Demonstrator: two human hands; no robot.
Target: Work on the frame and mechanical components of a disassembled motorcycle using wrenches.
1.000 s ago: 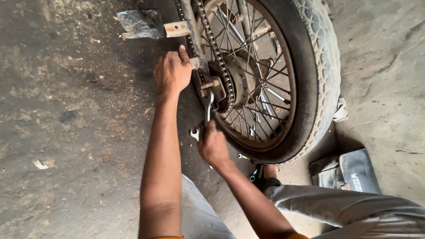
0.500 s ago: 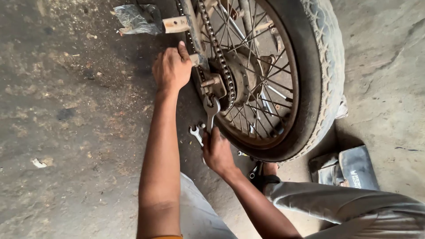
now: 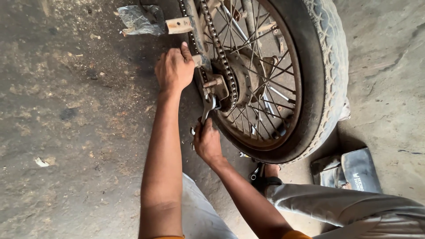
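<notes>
A motorcycle rear wheel with spokes, a black tyre and a drive chain stands on a concrete floor. My left hand grips the swingarm beside the chain. My right hand is closed around the handle of a silver open-end wrench, whose jaw sits on the axle nut at the hub. The wrench handle points down toward me.
A crumpled clear plastic bag lies on the floor at the top. A black pouch rests beside the tyre at the right. My foot in a black sandal and my grey-trousered leg are under the wheel. Another wrench lies near the sandal.
My right hand has swung the wrench handle slightly on the axle nut. The left hand keeps its grip on the swingarm.
</notes>
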